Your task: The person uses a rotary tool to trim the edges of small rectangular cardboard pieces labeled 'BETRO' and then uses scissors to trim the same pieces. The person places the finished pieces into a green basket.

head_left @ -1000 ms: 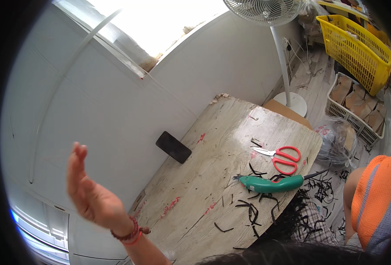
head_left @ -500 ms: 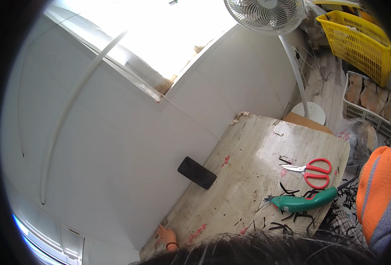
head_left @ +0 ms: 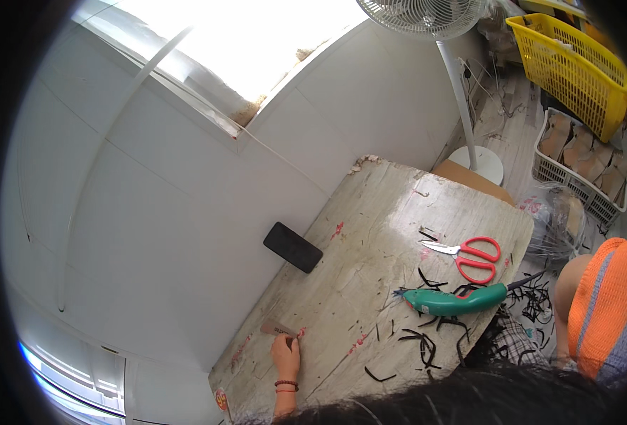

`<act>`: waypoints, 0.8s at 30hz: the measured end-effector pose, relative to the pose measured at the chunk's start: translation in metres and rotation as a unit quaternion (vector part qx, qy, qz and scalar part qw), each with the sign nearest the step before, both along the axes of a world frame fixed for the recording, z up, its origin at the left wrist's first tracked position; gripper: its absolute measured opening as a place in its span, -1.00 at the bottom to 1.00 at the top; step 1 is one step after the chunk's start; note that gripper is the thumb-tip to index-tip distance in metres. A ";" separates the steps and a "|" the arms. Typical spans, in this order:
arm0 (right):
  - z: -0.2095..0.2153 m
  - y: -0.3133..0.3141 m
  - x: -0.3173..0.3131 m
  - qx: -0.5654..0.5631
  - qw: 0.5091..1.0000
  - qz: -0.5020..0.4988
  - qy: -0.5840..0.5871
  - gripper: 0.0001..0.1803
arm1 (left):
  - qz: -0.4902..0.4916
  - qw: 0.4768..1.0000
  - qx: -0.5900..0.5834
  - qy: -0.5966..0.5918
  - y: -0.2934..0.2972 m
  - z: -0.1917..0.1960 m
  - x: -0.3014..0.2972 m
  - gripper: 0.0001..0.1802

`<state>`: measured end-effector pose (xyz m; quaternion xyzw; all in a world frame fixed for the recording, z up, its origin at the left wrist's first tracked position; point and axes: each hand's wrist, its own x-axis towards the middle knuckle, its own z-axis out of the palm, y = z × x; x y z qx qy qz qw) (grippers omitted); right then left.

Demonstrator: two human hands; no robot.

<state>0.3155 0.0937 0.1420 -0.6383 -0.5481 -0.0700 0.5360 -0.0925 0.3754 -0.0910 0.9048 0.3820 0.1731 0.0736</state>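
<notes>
My left hand [head_left: 285, 356], with a dark red bead bracelet at the wrist, rests low on the left part of the worktable [head_left: 356, 234]. Its fingers are bent and closed on the near end of a flat brown piece [head_left: 275, 328] with dark print, perhaps card or leather. The far end of the piece sticks out beyond the fingers. Further up the table lies a black phone [head_left: 293, 248] at the wall-side edge. Red-handled scissors [head_left: 469, 256] and a green hand-held power tool [head_left: 455, 301] lie to the right. My right hand is out of view.
Black strip scraps [head_left: 420, 347] are scattered round the tool and on the floor. A white fan [head_left: 462, 106] stands behind the table. A yellow basket [head_left: 572, 71] and a white crate [head_left: 575, 180] of brown pieces are far right. Someone's orange-and-grey garment [head_left: 604, 304] shows near right.
My left hand has come further onto the table from the lower left edge, and the brown piece in it now shows clearly. The whole view has shifted slightly.
</notes>
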 end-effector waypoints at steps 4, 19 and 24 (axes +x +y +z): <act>0.043 -0.146 -0.025 0.116 0.990 0.061 -0.058 -0.40 | -0.121 0.993 0.004 0.000 -0.122 0.025 0.014 -0.73; 0.064 -0.410 -0.081 0.132 0.968 0.074 -0.202 -0.43 | -0.149 0.982 -0.107 -0.046 -0.262 0.021 0.022 -0.80; 0.059 -0.440 -0.092 0.123 0.966 0.068 -0.216 -0.44 | -0.141 0.966 -0.119 -0.182 -0.275 0.099 0.065 -0.75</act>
